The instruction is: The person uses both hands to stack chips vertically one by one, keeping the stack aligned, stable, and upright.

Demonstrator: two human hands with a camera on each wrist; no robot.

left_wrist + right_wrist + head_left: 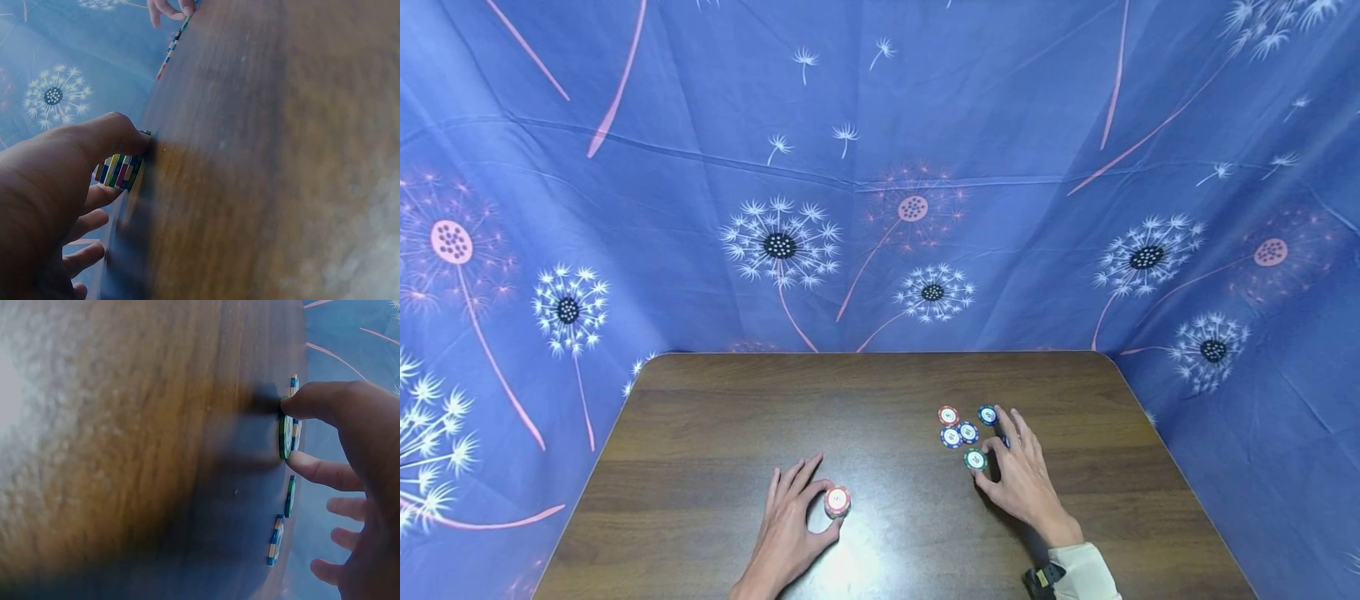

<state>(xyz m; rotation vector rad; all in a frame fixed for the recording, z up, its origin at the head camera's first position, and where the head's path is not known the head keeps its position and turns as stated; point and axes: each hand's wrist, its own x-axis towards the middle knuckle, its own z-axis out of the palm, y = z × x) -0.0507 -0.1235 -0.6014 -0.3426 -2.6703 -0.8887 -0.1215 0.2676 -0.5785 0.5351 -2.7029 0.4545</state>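
Observation:
Thumb and index finger of my left hand [790, 523] grip the sides of a short stack of poker chips [837, 501], topped by a red and white one. In the left wrist view the stack's edge shows stripes of several colours. Over on the right, my right hand [1022, 482] pinches a green poker chip [975, 460] by its rim with thumb and index finger; its other fingers extend forward. Just beyond lie a red chip [948, 415], two overlapping blue chips [951, 437] and a chip with a dark blue-green rim [987, 414]. Another blue chip is mostly hidden behind the right fingers.
The brown wooden table [737, 417] has rounded far corners. A blue dandelion-print cloth [850, 208] hangs behind it and along both sides. Between the two hands lies bare tabletop with a bright light reflection near the front.

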